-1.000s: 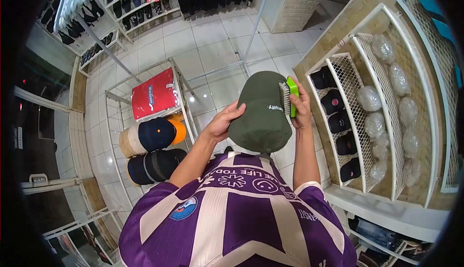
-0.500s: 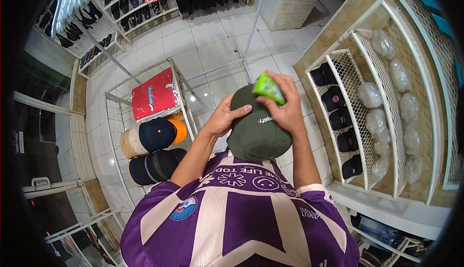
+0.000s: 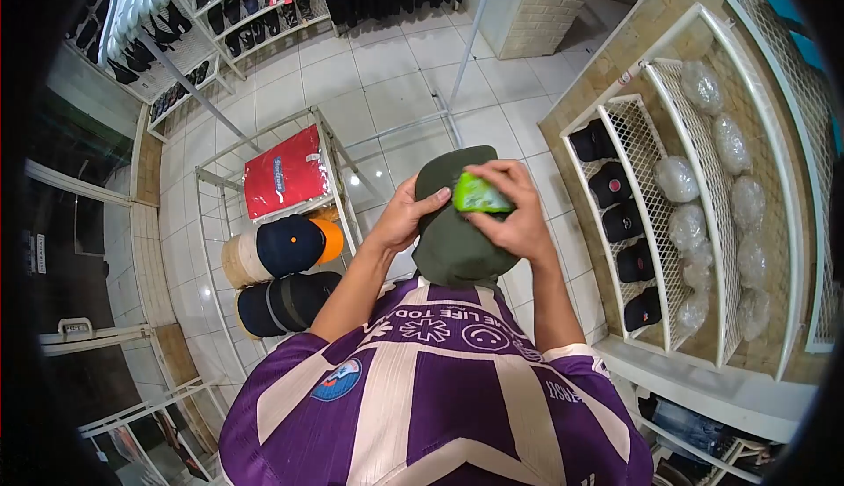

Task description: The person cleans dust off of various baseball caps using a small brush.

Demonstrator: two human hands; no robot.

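Note:
A dark green baseball cap (image 3: 462, 253) is in front of my chest, its brim (image 3: 457, 168) pointing away from me. My left hand (image 3: 403, 215) grips the cap's left edge where brim and crown meet, thumb on top. In my right hand (image 3: 512, 205) is a small bright green packet (image 3: 480, 194) with a pale patch, pinched between thumb and fingers. The packet lies against the cap near the base of the brim. The white lettering on the cap's front is hidden behind my right hand and the packet.
To the left, a white wire rack (image 3: 207, 249) carries a red packaged shirt (image 3: 286, 172) and several caps (image 3: 290, 247). White mesh shelves (image 3: 637, 134) on the right hold black caps (image 3: 607, 183) and clear plastic-wrapped bundles (image 3: 677, 178). A metal stand leg (image 3: 404, 126) crosses the floor ahead.
My right hand has brought the green packet down and slightly left, flatter onto the cap's front, covering the lettering. My left hand keeps its grip on the cap.

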